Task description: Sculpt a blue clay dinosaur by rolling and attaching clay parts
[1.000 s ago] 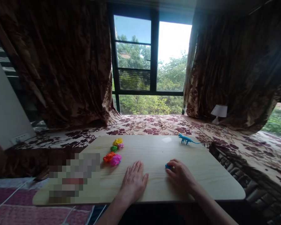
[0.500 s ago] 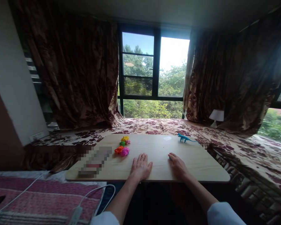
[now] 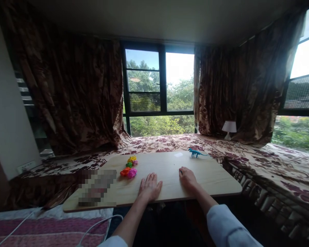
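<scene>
My left hand [image 3: 148, 188] flat, spread, seemingly empty; my right hand [image 3: 187, 177] curled, can't tell contents. Leftward slip could knock crumpled bright-pink clump [image 3: 132, 173] near left hand.

Bright colours on a pale, wood-grained rectangular tabletop [image 3: 213, 178].
A yellow crinkled lump [image 3: 132, 159], a green one [image 3: 129, 164], a pale pink one [image 3: 135, 162], an orange one [image 3: 124, 171] and a magenta one [image 3: 132, 173] are each single-coloured; the four-legged dinosaur figure [image 3: 195, 153] is blue, the small half-hidden piece [image 3: 180, 172] at the right hand [image 3: 187, 177] dark bluish. Maroon blossoms pattern the cream fabric cover [image 3: 167, 144]; the draped curtains [image 3: 87, 96] are florally printed brown, the bedding [image 3: 54, 226] striped purple and pink.
</scene>
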Demonstrator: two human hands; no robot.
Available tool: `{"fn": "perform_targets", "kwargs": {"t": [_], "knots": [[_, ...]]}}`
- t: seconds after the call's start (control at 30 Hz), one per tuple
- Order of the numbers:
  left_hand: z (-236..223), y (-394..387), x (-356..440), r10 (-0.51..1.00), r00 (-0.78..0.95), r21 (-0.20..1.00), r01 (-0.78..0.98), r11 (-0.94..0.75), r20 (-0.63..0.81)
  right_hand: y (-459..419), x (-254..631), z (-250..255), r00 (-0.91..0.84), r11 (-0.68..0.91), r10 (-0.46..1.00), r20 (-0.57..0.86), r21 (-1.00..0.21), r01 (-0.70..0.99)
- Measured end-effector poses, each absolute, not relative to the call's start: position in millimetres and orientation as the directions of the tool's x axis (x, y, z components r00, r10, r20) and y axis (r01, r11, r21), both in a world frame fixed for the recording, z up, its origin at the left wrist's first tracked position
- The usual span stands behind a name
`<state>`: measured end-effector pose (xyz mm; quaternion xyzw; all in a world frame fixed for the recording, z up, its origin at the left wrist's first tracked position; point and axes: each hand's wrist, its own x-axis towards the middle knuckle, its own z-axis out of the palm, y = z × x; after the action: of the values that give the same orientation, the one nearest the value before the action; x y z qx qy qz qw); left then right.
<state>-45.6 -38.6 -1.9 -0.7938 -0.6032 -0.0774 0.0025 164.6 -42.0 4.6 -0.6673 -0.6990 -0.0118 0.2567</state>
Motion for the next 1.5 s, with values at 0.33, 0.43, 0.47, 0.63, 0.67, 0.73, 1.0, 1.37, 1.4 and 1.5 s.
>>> {"fn": "perform_targets", "kwargs": {"t": [0.33, 0.43, 0.47, 0.63, 0.67, 0.73, 1.0, 1.37, 1.4, 1.5], "knots": [[-2, -39, -45, 0.956, 0.252, 0.112, 0.956, -0.270, 0.148, -89, 140, -6, -0.069, 0.187, 0.919, 0.389, -0.275, 0.943], [-3, -38, -46, 0.955, 0.252, 0.107, 0.957, -0.270, 0.157, -65, 122, 0, -0.123, 0.229, 0.918, 0.377, -0.248, 0.941], [-3, -38, -46, 0.955, 0.251, 0.105, 0.957, -0.269, 0.159, -57, 119, 3, -0.119, 0.221, 0.919, 0.376, -0.244, 0.944], [-2, -39, -47, 0.955, 0.251, 0.105, 0.957, -0.269, 0.161, -36, 142, 9, 0.022, 0.080, 0.922, 0.386, -0.246, 0.966], [-2, -39, -47, 0.955, 0.250, 0.108, 0.957, -0.269, 0.161, -38, 151, 8, 0.044, 0.057, 0.921, 0.386, -0.247, 0.967], [-2, -39, -47, 0.955, 0.247, 0.116, 0.957, -0.267, 0.163, -50, 167, 3, 0.056, 0.041, 0.923, 0.381, -0.243, 0.969], [-4, -41, -47, 0.956, 0.243, 0.139, 0.954, -0.267, 0.165, -104, 150, -18, -0.137, 0.220, 0.919, 0.370, -0.194, 0.956], [-7, -36, -48, 0.949, 0.247, 0.125, 0.953, -0.274, 0.195, -36, 156, 0, 0.021, 0.064, 0.919, 0.394, -0.201, 0.977], [-8, -35, -48, 0.949, 0.246, 0.129, 0.953, -0.274, 0.197, -41, 165, -1, 0.037, 0.045, 0.921, 0.387, -0.202, 0.978], [-9, -34, -48, 0.950, 0.241, 0.141, 0.952, -0.271, 0.199, -69, 183, -8, 0.020, 0.051, 0.938, 0.345, -0.196, 0.979]]}}
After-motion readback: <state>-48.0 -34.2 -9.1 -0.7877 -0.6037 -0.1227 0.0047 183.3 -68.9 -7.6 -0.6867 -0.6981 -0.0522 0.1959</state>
